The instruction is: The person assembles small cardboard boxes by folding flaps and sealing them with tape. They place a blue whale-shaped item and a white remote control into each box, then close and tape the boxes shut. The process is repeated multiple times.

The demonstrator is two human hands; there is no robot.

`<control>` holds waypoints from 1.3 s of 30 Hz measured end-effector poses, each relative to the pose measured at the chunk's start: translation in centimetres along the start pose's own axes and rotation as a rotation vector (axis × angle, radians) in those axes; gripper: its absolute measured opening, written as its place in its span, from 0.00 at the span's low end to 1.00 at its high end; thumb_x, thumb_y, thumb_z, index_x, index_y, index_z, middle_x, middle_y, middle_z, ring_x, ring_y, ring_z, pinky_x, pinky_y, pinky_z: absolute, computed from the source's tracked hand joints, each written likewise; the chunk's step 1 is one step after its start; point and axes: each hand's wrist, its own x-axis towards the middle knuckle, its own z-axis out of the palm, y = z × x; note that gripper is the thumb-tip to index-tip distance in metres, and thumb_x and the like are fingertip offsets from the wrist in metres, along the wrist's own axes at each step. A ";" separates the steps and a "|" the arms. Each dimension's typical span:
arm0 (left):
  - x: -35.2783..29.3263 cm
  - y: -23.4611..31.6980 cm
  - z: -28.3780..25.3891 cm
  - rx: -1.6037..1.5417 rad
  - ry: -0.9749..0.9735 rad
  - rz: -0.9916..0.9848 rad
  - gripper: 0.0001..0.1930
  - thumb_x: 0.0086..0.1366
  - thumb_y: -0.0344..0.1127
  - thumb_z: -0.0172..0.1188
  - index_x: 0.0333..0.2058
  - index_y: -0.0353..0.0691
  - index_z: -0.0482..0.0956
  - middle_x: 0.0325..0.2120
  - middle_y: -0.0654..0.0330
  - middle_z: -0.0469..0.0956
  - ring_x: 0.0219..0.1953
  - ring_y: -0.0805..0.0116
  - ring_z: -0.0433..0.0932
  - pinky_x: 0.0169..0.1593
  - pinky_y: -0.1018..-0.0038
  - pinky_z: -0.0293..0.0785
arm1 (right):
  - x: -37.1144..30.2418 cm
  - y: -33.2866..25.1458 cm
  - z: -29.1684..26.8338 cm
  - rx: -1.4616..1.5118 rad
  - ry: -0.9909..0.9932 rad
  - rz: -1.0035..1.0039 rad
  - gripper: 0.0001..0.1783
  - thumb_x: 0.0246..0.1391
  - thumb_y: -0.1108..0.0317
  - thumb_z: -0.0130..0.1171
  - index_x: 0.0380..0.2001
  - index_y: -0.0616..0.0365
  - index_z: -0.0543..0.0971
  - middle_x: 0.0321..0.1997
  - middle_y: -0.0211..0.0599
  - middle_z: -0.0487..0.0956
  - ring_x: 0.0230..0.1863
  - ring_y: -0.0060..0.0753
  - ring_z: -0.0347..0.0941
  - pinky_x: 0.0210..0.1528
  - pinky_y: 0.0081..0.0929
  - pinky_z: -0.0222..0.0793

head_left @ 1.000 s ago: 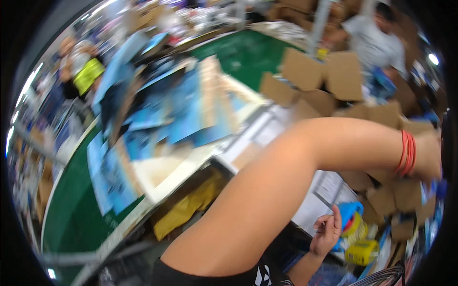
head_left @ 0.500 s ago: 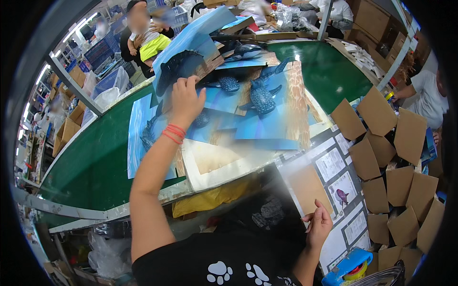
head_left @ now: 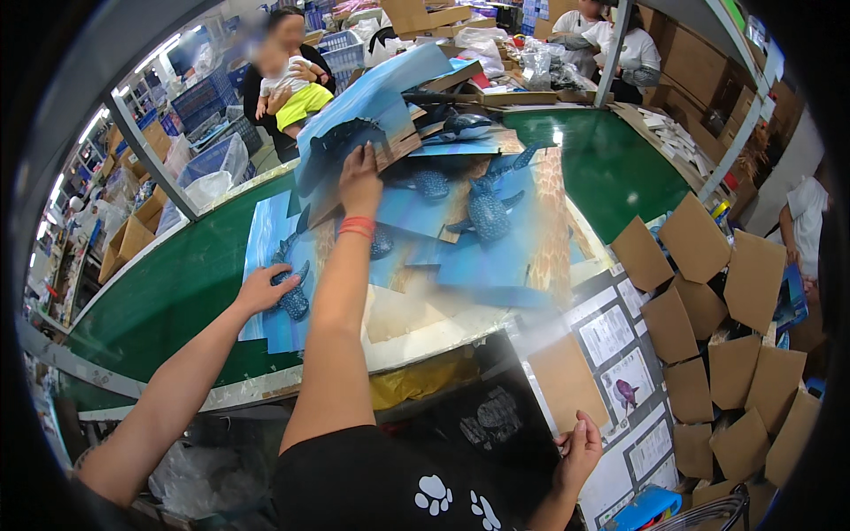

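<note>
My left hand (head_left: 359,177), with red bands at the wrist, pinches the lower edge of a raised blue printed card (head_left: 390,97) bearing a dark whale shape. Fingers curled, my right hand (head_left: 580,445) grips the lower edge of a plain brown card (head_left: 567,376) over a dark-framed printed sheet (head_left: 611,332). From the lower left, another person's hand (head_left: 266,288) rests on a spotted whale shark figure (head_left: 294,303). More blue cards lie overlapped under my left arm; one whale shark (head_left: 489,212) shows fully, while my arm partly hides another.
The table has a green top (head_left: 142,292) and a white front edge. Open cardboard boxes (head_left: 753,283) stack up at the right, above a blue tape dispenser (head_left: 651,506). A metal post (head_left: 150,159) rises at left. Across the table, a person (head_left: 288,66) holds a child.
The other person's arm has come in from the lower left and its hand is now on the whale shark figure. My hands keep their places at the cards; the view has shifted slightly.
</note>
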 end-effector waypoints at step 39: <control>-13.8 40.1 -26.6 -1.912 -0.959 0.459 0.14 0.71 0.34 0.62 0.48 0.29 0.79 0.43 0.57 0.82 0.45 0.70 0.78 0.51 0.73 0.73 | -1.2 -13.4 -15.0 0.100 0.708 -0.799 0.28 0.74 0.52 0.47 0.65 0.63 0.67 0.63 0.42 0.74 0.64 0.34 0.70 0.67 0.34 0.64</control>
